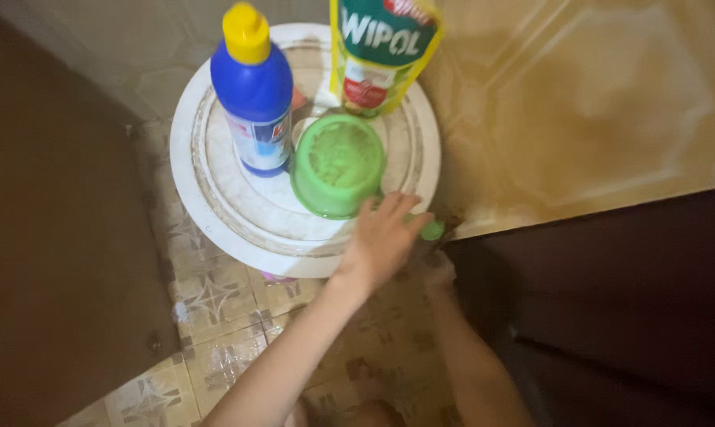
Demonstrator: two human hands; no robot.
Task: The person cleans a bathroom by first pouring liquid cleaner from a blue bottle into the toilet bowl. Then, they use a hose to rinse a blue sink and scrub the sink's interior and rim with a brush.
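Note:
A green plastic scoop (337, 166) stands on a round white lid (215, 209), its handle pointing to the lower right. My left hand (382, 239) is wrapped over that handle, and only the handle's green tip shows past my fingers. My right hand (438, 270) is lower, in shadow just under the handle tip and beside the lid's rim; it is blurred and its fingers are hard to read. A blue bottle (254, 103) with a yellow cap stands upright on the lid, left of the scoop.
A yellow and green refill pouch (382, 51) leans at the back of the lid. A yellowish tiled ledge (602, 119) runs to the right. Patterned floor tiles (223, 316) lie below, with dark surfaces at the left and lower right.

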